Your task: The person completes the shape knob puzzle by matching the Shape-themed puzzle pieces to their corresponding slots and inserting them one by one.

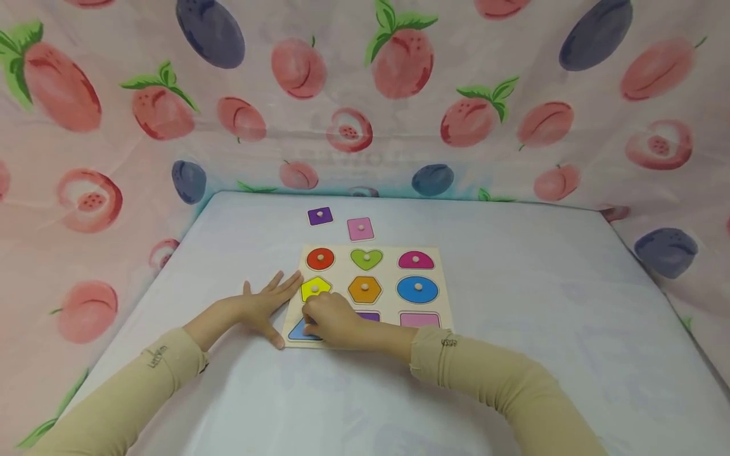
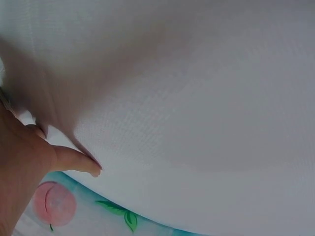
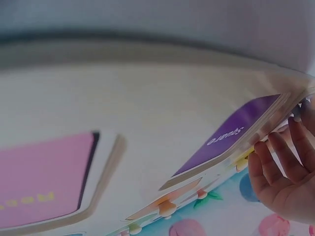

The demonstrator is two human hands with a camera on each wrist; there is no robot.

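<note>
On the table lies a wooden knob puzzle board [image 1: 390, 273]. My right hand [image 1: 335, 322] reaches over its near left corner, fingers curled at the light blue triangle piece [image 1: 298, 331]; the triangle's knob is hidden behind them. In the right wrist view the curled fingers [image 3: 283, 172] show at the right edge. My left hand [image 1: 263, 311] is spread flat, fingertips at the board's left edge and thumb by its near left corner. Beside the triangle are two knobless recesses, a purple one [image 3: 221, 135] printed "Square" and a pink one [image 3: 44, 182].
Red circle [image 1: 320, 259], green heart, magenta half circle, yellow pentagon, orange hexagon [image 1: 365, 290] and blue oval [image 1: 417, 289] pieces sit in the board. Beyond it lie a loose purple piece [image 1: 320, 216] and a loose pink piece [image 1: 360, 228]. Fruit-printed cloth [image 1: 399, 171] hangs behind the white table.
</note>
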